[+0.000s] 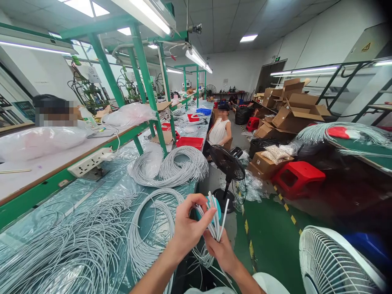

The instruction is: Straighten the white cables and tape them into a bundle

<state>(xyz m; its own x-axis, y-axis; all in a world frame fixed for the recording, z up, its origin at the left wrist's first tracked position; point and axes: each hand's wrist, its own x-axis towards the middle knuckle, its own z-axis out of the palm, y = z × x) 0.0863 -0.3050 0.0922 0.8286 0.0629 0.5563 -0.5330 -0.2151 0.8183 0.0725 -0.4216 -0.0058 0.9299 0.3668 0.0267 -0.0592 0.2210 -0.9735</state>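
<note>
Both hands are full here, and we have a bundle of white cables (218,228) standing between them. The right hand (222,247) grips it low, fingers wrapped round, while the left hand (191,218) curls about the upper ends from the other side, thumb laid across them. We read the low grip as the anchor, leaving the tips fanned above it for the left fingers; how hard the left presses, we cannot tell. Behind the tips, there's a turquoise thing (218,209), too covered to name.

Just left of the left hand, a coil (137,241) lies on the surface (190,190), rounded, we judge, so long lengths stay tidy and within reach. Farther left, we get a loose pile (76,241), strands overlapping and many pointing towards the coil. Beyond the hands sit more coils (186,169), with a red tray (190,142) behind, probably set back to leave the near side for cable.

Ahead and right of the hands stands a black fan (228,161); nearer, to the right hand's right, a white fan (337,257). Past the black fan, we spot a seated person (219,132) in a white top.
</note>
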